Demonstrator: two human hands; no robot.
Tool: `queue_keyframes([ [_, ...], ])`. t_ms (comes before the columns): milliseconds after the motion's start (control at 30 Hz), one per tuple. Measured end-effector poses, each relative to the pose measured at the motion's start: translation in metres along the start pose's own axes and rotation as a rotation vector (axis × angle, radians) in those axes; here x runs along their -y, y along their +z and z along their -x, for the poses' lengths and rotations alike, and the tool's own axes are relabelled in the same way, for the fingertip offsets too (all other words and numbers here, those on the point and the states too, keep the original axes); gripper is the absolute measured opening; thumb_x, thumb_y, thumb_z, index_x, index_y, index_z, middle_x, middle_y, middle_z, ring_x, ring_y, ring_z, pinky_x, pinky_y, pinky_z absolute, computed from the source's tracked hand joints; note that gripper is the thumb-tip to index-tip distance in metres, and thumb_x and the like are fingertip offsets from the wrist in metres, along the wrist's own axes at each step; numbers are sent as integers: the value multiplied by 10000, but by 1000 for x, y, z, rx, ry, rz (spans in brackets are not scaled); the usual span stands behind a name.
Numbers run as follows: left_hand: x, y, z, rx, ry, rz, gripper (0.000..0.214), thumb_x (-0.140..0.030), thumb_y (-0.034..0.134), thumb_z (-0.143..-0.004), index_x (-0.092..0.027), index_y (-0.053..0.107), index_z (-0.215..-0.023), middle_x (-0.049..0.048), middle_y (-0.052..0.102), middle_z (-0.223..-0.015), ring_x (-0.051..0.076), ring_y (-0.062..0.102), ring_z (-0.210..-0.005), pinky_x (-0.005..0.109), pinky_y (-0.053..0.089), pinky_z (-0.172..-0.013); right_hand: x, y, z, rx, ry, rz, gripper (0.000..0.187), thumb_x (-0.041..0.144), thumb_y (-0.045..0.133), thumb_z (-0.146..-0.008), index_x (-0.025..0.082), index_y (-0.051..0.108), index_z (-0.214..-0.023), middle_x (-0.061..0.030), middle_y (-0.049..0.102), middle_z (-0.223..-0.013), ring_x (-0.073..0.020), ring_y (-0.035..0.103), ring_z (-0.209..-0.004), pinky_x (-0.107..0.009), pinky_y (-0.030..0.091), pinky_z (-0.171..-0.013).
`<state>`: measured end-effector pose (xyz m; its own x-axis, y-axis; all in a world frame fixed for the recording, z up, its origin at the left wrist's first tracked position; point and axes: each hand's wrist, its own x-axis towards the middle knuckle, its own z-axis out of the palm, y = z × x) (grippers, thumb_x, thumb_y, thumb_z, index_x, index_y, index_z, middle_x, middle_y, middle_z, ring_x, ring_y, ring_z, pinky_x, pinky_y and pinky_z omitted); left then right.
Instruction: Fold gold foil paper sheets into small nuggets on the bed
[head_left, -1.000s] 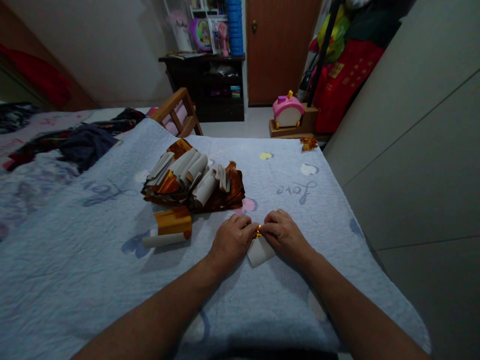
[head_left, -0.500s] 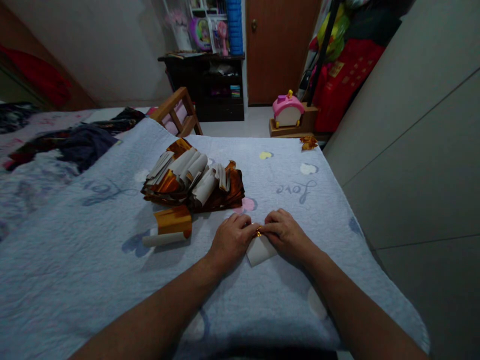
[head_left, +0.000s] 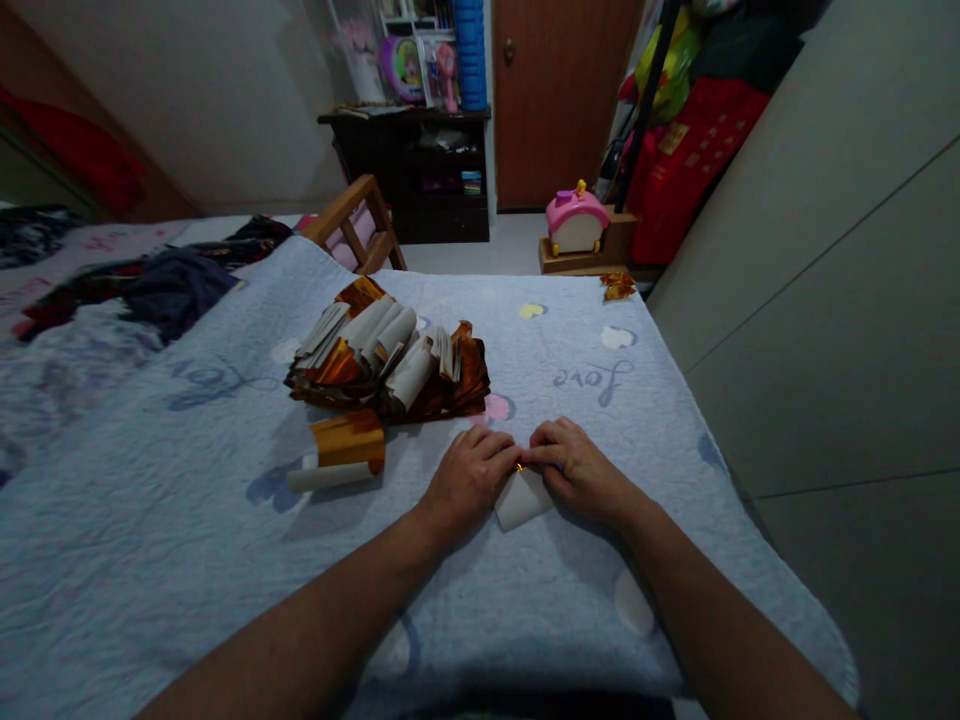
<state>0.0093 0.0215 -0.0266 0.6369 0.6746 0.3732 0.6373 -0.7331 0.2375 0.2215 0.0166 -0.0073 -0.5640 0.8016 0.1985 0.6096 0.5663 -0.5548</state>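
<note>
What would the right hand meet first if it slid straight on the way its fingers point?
The left hand: the right hand points left and away, and both sets of fingertips meet on the folded paper. Past it, probably the pile of gold papers, though depth is unclear.

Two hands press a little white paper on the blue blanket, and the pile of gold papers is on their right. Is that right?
No: the head view shows the pile of gold papers left of the left hand and right hand, which press the little white paper on the blue blanket.
</note>
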Motion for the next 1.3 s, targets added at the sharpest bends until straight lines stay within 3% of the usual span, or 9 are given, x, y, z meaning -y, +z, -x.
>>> queue_keyframes([
  [500, 1, -4, -2, 102, 12, 1, 128, -206, 628, -965, -187, 679, -1082, 50, 695, -1020, 217, 596, -930, 358, 509, -811, -3, -7, 0, 40, -25, -51, 440, -63, 526, -790, 222, 784, -1004, -65, 668, -975, -219, 530, -957, -394, 442, -883],
  [800, -8, -13, -2, 134, 89, -169, 187, -213, 557, -1002, -160, 644, -1159, 66, 696, -1006, 234, 607, -924, 376, 505, -760, -8, -8, 0, -84, 47, -224, 381, -64, 457, -742, 181, 722, -860, -46, 696, -878, -198, 582, -898, -373, 446, -866],
  [1300, -15, -20, -4, 137, 102, -227, 166, -195, 530, -1005, -173, 650, -1117, 76, 707, -994, 240, 622, -905, 379, 478, -757, -8, -11, 2, 3, 26, -9, 402, -23, 535, -837, 244, 806, -967, -65, 639, -915, -207, 541, -910, -361, 450, -832],
])
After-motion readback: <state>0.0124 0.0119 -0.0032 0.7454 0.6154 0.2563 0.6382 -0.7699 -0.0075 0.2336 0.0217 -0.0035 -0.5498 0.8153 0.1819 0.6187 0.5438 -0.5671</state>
